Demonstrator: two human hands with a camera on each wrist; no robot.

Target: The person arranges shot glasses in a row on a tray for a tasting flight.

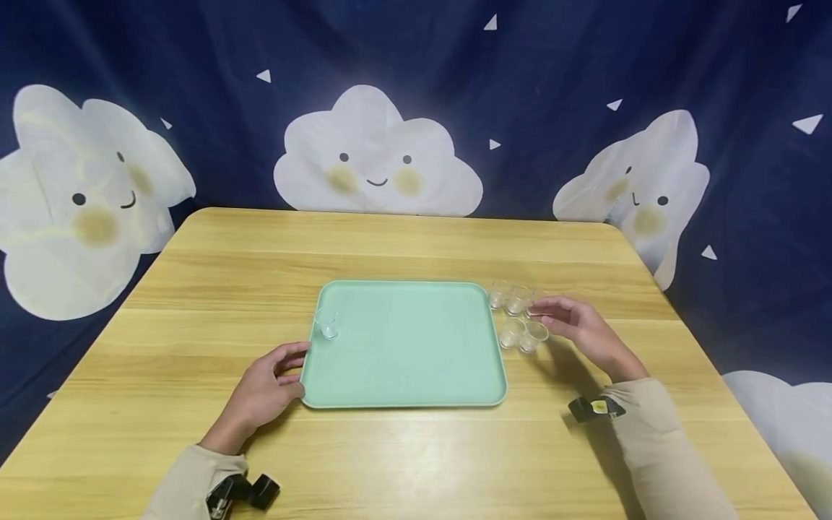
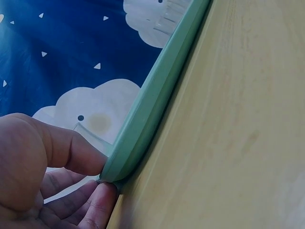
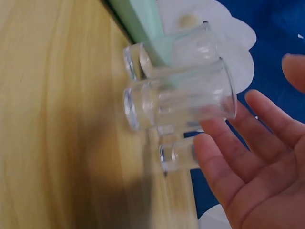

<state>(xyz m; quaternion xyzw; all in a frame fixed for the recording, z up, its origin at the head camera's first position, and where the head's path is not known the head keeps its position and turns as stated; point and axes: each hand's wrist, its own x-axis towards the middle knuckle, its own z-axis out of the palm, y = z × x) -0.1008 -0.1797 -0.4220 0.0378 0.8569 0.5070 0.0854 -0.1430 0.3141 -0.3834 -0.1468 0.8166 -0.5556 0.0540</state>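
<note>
The mint-green tray [image 1: 403,347] lies flat on the table, and my left hand [image 1: 266,386] touches its left side near the front corner. In the left wrist view the thumb and fingertips of that hand [image 2: 71,162] meet the tray's corner [image 2: 143,114]. One small clear glass [image 1: 328,326] stands upright inside the tray by the left rim. Several similar glasses [image 1: 513,334] cluster just off the tray's right edge. My right hand [image 1: 585,334] is beside this cluster, fingers extended. The right wrist view shows its loosely spread fingers close to the glasses [image 3: 186,98]; whether they touch is unclear.
A wooden table [image 1: 403,462] extends around the tray on all sides. Behind it hangs a dark blue curtain [image 1: 221,43] with white clouds. Small black devices [image 1: 594,409] are strapped at both sleeves.
</note>
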